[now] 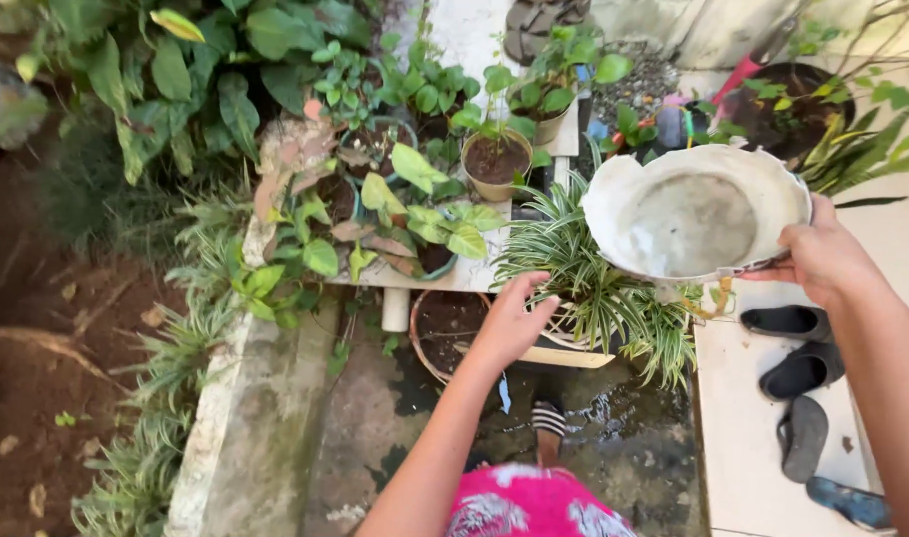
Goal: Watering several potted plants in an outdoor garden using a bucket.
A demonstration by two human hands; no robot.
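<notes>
Nearest to me I see a pink patterned garment at the bottom edge and one striped sandal on the wet, dark ground. To the right, several dark shoes lie on a pale tiled step. To the left, a mossy concrete kerb runs away from me, with bare brown soil beyond it. My left hand reaches forward, fingers loosely spread and holding nothing, its fingertips touching the near leaves of a striped spider plant in a pot. Just left of that hand an empty-looking clay pot of soil stands on the ground. My right hand is closed on the right rim of a round white basin filled with cloudy water, held up over the spider plant and tilted slightly toward me. Farther off, a low pale tabletop carries broad-leaved green plants and a small tan pot with a seedling. Beyond those, more potted greenery crowds the far left, and a large dark pot sits at the far right beside a pink tool handle.
</notes>
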